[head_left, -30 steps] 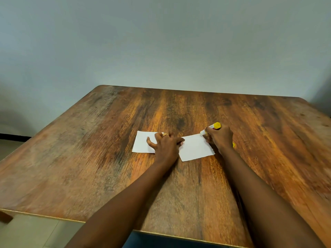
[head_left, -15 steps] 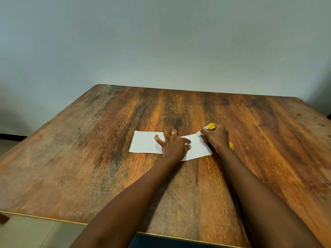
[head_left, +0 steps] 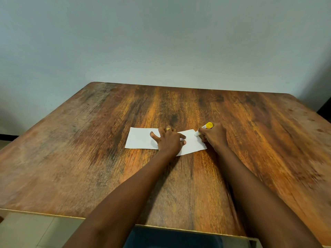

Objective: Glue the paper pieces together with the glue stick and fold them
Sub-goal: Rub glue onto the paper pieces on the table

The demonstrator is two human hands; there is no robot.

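Observation:
Two white paper pieces lie side by side at the middle of the wooden table [head_left: 89, 158]. The left paper [head_left: 140, 139] lies flat; the right paper [head_left: 192, 143] is turned at a slight angle and meets it under my left hand [head_left: 169, 141]. That hand rests flat with fingers spread over the join, a ring on one finger. My right hand [head_left: 214, 138] grips a glue stick [head_left: 206, 127] with a yellow end, its white tip touching the right paper's far right corner.
A plain pale wall stands behind the table's far edge. The near edge of the table runs along the bottom of the view, with dark clothing and a pale floor below it.
The two papers, apart a second ago, now meet under my left hand, which slid right and spread over the join. My right hand stays at the right paper's corner with the glue stick.

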